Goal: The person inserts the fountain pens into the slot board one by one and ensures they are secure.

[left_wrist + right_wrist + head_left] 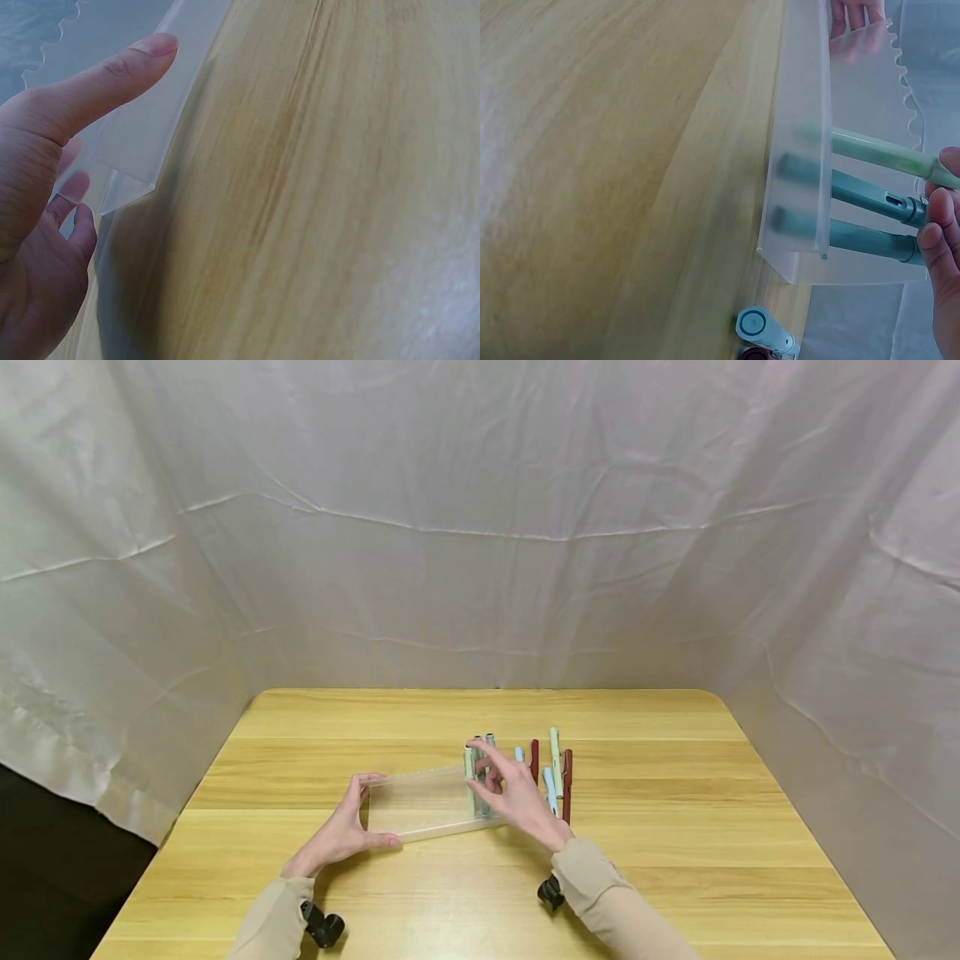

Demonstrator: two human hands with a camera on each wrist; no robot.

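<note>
A translucent plastic pen tray (442, 832) with a scalloped edge sits at the middle of the table, slightly angled. My left hand (347, 825) grips its left end, thumb on the front wall and fingers at the back. Near the tray's right end, my right hand (513, 789) pinches a light green pen (877, 150) by its upper end, the other end lying within the tray. Two teal pens, a clipped one (866, 193) and a plainer one (866, 238), lie beside it in the tray, partly behind my right fingers.
Right of the tray, loose pens lie on the wooden table (675, 827): a light green pen (555, 756), a light blue pen (551, 789), a dark red pen (567, 785) and others partly behind the right hand. Pale curtains (480, 568) surround the table's back and sides.
</note>
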